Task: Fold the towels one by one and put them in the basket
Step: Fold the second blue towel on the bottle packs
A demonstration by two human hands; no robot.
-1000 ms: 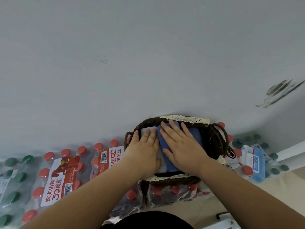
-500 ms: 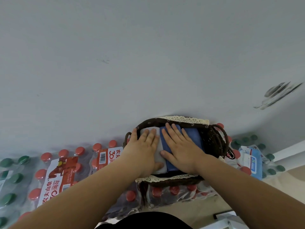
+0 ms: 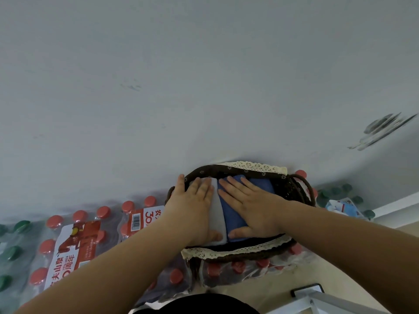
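A dark brown woven basket [image 3: 292, 189] with a cream lace trim stands on packs of bottled water against the wall. Inside lie two folded towels side by side: a pale grey one [image 3: 217, 214] on the left and a blue one [image 3: 231, 214] on the right. My left hand [image 3: 192, 207] lies flat on the grey towel, fingers straight, its thumb over the basket's left rim. My right hand [image 3: 251, 205] presses flat on the blue towel with fingers spread.
Shrink-wrapped packs of red-capped bottles [image 3: 74, 241] fill the floor to the left and under the basket; green-capped bottles [image 3: 11, 252] sit at the far left. A blue wipes pack [image 3: 344, 206] lies right of the basket. A grey metal frame [image 3: 326, 300] shows at bottom right.
Both hands have stayed flat on the towels. They have drawn slightly apart, and more of the grey towel shows between them.
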